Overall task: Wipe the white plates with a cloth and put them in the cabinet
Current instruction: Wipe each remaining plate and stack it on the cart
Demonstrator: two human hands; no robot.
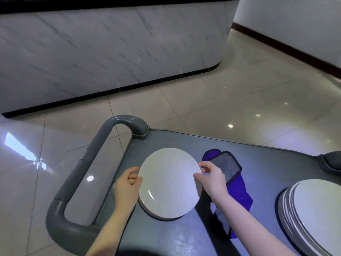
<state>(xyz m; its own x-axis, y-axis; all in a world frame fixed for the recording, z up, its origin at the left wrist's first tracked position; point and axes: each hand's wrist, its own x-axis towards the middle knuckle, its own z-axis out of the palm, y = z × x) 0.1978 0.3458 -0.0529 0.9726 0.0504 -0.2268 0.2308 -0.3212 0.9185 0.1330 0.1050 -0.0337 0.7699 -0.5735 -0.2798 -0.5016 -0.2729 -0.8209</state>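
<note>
Currently | looped grey plastic cart handle [77,174]: far left | left hand [127,185]: fingers curled on left rim of round glossy white plate [168,182], low over grey cart top [267,163] | right hand [212,178]: thumb and fingers pinching right rim | crumpled blue-and-grey cloth [238,191]: on cart, beside plate, under right wrist | stack of white plates [317,206]: far right, on cart.

One view only: a head-worn wide-angle camera looking forward and steeply down onto the grey cart [258,163] top from close above. Left hand [127,183] and right hand [212,180] sit near, low centre; floor [221,89] and marble counter [110,43] lie farther ahead.
</note>
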